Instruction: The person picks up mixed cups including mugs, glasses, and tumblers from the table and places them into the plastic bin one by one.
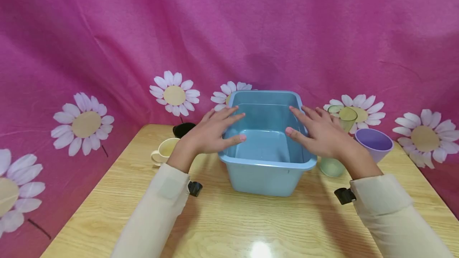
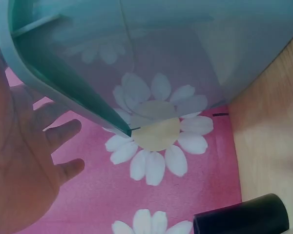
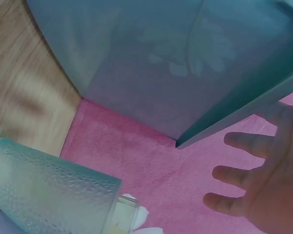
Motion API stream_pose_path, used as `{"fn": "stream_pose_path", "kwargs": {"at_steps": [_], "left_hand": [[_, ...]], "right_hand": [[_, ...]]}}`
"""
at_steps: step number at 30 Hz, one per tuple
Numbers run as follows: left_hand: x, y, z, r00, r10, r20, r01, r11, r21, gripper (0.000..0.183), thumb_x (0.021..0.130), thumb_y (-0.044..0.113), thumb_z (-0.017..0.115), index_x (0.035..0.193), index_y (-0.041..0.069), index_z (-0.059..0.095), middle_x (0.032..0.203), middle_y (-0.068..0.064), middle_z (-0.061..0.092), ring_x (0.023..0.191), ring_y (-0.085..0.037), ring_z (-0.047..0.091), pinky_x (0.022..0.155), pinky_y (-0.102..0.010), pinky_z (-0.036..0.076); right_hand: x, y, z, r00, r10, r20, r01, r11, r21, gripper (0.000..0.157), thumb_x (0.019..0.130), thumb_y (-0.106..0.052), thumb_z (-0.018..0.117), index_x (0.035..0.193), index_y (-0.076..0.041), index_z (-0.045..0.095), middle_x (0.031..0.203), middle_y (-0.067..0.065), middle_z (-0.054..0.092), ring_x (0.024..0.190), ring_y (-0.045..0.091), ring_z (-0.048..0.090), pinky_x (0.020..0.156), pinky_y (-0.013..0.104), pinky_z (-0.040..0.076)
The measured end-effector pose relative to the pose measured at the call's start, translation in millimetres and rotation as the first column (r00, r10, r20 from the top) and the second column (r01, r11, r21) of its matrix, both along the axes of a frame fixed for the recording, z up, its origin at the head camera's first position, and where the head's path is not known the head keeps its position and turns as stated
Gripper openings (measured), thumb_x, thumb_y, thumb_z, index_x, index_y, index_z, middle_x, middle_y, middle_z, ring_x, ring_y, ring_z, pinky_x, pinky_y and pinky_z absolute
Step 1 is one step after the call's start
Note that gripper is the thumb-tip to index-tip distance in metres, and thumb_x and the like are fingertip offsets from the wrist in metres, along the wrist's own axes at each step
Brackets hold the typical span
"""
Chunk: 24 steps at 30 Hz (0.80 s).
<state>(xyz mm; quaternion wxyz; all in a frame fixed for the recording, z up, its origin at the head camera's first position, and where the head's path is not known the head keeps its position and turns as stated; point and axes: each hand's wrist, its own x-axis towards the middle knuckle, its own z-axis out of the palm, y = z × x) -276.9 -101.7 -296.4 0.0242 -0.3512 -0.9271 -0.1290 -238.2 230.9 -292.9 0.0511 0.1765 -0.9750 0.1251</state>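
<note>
A blue plastic basin (image 1: 267, 178) stands upright on the wooden table, and its visible inside holds nothing. Over its left rim is my left hand (image 1: 215, 130), fingers spread and straight. Opposite, my right hand (image 1: 319, 130) spreads over the right rim in the same way. In the left wrist view, the left palm (image 2: 19, 161) lies beside the basin's rim; whether it touches is hard to tell. The right wrist view shows the right fingers (image 3: 251, 144) extended near the other rim (image 3: 239, 114). Neither hand grips anything.
Left of the basin stand a cream mug (image 1: 166, 148) and a black cup (image 1: 183, 129), partly behind the left hand. To the right are a textured green glass (image 1: 332, 167) and a purple cup (image 1: 374, 142). A pink flowered cloth (image 1: 229, 31) hangs behind the table (image 1: 229, 226).
</note>
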Motion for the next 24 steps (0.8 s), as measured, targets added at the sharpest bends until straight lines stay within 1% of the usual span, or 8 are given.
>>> {"fn": "stream_pose_path", "kwargs": {"at_steps": [3, 7, 10, 13, 17, 20, 22, 24], "left_hand": [[-3.8, -0.3, -0.5, 1.0, 0.011, -0.003, -0.011, 1.0, 0.026, 0.076, 0.099, 0.068, 0.045, 0.162, 0.026, 0.033, 0.17, -0.001, 0.021, 0.157, -0.023, 0.014, 0.125, -0.054, 0.006], [-8.8, -1.3, -2.0, 0.999, 0.051, 0.01, -0.051, 0.996, 0.073, 0.073, 0.1, 0.064, 0.046, 0.161, 0.026, 0.034, 0.168, -0.004, 0.025, 0.155, -0.03, 0.018, 0.123, -0.059, 0.014], [-12.4, -3.2, -4.4, 0.996, 0.087, 0.034, -0.09, 0.99, 0.109, 0.072, 0.101, 0.063, 0.046, 0.162, 0.026, 0.034, 0.168, -0.006, 0.026, 0.153, -0.033, 0.022, 0.121, -0.06, 0.019], [-15.8, -6.4, -6.8, 0.992, 0.112, 0.056, -0.12, 0.981, 0.153, 0.071, 0.101, 0.062, 0.047, 0.161, 0.025, 0.035, 0.167, -0.008, 0.027, 0.15, -0.034, 0.025, 0.119, -0.061, 0.024], [-21.0, -12.9, -10.3, 0.987, 0.135, 0.084, -0.151, 0.961, 0.233, 0.069, 0.103, 0.056, 0.05, 0.161, 0.021, 0.035, 0.166, -0.008, 0.029, 0.148, -0.034, 0.028, 0.116, -0.061, 0.031], [-24.4, -16.6, -12.6, 0.984, 0.141, 0.111, -0.168, 0.941, 0.295, 0.068, 0.104, 0.053, 0.051, 0.161, 0.019, 0.036, 0.164, -0.008, 0.032, 0.149, -0.035, 0.027, 0.116, -0.062, 0.032], [-26.1, -17.7, -13.9, 0.981, 0.141, 0.133, -0.179, 0.922, 0.344, 0.066, 0.104, 0.049, 0.052, 0.16, 0.017, 0.037, 0.162, -0.01, 0.035, 0.149, -0.035, 0.029, 0.116, -0.061, 0.032], [-26.8, -18.5, -15.2, 0.976, 0.143, 0.167, -0.199, 0.896, 0.398, 0.063, 0.105, 0.045, 0.053, 0.159, 0.017, 0.039, 0.159, -0.012, 0.038, 0.145, -0.035, 0.035, 0.114, -0.06, 0.036]], "right_hand": [[-3.7, 3.4, -1.8, 0.999, 0.004, -0.034, -0.005, 1.0, -0.01, 0.075, 0.104, -0.064, 0.037, 0.164, -0.021, 0.025, 0.161, 0.025, 0.032, 0.143, 0.06, 0.023, 0.108, 0.08, 0.013], [-7.7, 9.6, -3.7, 0.997, -0.011, -0.076, 0.009, 1.0, -0.028, 0.074, 0.106, -0.06, 0.036, 0.163, -0.015, 0.028, 0.155, 0.027, 0.04, 0.137, 0.059, 0.033, 0.108, 0.077, 0.022], [-9.3, 15.5, -4.0, 0.996, -0.025, -0.083, 0.022, 0.999, -0.04, 0.074, 0.106, -0.06, 0.036, 0.162, -0.012, 0.03, 0.152, 0.029, 0.042, 0.134, 0.059, 0.037, 0.104, 0.076, 0.028], [-10.4, 21.8, -3.2, 0.996, -0.021, -0.082, 0.017, 0.999, -0.046, 0.073, 0.107, -0.058, 0.037, 0.161, -0.009, 0.032, 0.151, 0.03, 0.043, 0.134, 0.059, 0.038, 0.102, 0.077, 0.031], [-11.6, 29.2, -0.7, 0.996, -0.013, -0.085, 0.009, 0.999, -0.048, 0.07, 0.107, -0.055, 0.037, 0.159, -0.008, 0.035, 0.148, 0.031, 0.046, 0.133, 0.057, 0.042, 0.099, 0.076, 0.035], [-12.6, 34.9, 0.8, 0.995, -0.006, -0.1, 0.001, 0.999, -0.049, 0.069, 0.108, -0.053, 0.038, 0.158, -0.005, 0.037, 0.145, 0.03, 0.049, 0.13, 0.053, 0.048, 0.098, 0.073, 0.039], [-13.3, 38.5, 1.4, 0.992, 0.006, -0.127, -0.012, 0.999, -0.049, 0.066, 0.109, -0.049, 0.04, 0.156, -0.003, 0.04, 0.135, 0.029, 0.056, 0.122, 0.049, 0.055, 0.096, 0.07, 0.042], [-14.5, 41.9, 1.5, 0.988, 0.02, -0.152, -0.028, 0.998, -0.048, 0.062, 0.109, -0.045, 0.042, 0.153, -0.001, 0.043, 0.126, 0.027, 0.061, 0.114, 0.045, 0.059, 0.096, 0.067, 0.043]]}}
